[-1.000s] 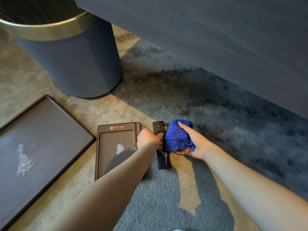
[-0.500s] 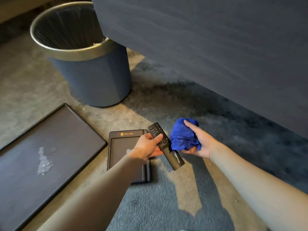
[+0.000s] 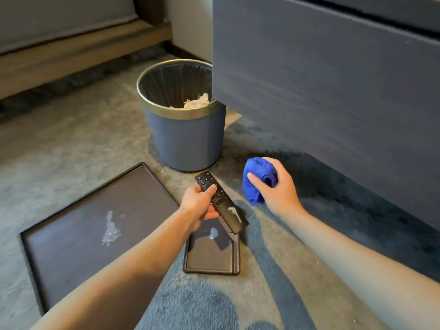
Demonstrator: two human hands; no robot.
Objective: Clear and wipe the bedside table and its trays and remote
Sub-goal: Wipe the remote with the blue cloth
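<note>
Remote [image 3: 217,202] is pinched in the left hand [image 3: 199,204], up off the carpet over the small tray [image 3: 212,270], prob so the cloth [image 3: 258,179] balled in the right hand [image 3: 277,189] can get at it; count: 1 remote, 1 cloth, 2 trays incl the big tray [image 3: 71,234], 1 bin [image 3: 183,136].

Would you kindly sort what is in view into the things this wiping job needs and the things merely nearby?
Part of the job:
remote, held in the left hand
blue cloth, bunched in the right hand
large tray, with a wet patch
small tray

Merely nearby:
waste bin, holding crumpled paper
carpet
</note>
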